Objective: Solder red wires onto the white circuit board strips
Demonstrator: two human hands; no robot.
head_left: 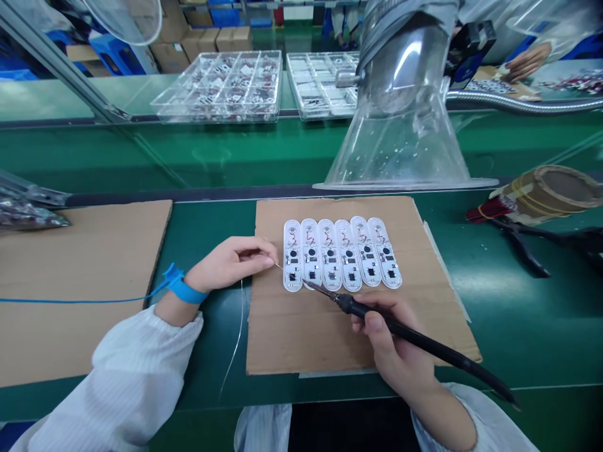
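Observation:
Several white oblong circuit boards [342, 253] lie side by side in a row on a sheet of cardboard [301, 333]. My left hand [233, 262] is pinched shut on a thin solder wire [239, 326], whose end points at the lower part of the leftmost board. A blue wrist strap [184, 287] circles that wrist. My right hand [393, 351] grips a black soldering iron [414, 339]. Its tip rests near the bottom edge of the second board from the left.
A clear fume hood [400, 125] hangs behind the cardboard. Two clear compartment trays [226, 85] sit on the far side of the green belt. Another cardboard sheet [80, 276] lies at left. Black pliers [522, 245] and a tape roll [546, 191] are at right. Another person's hand [527, 61] shows top right.

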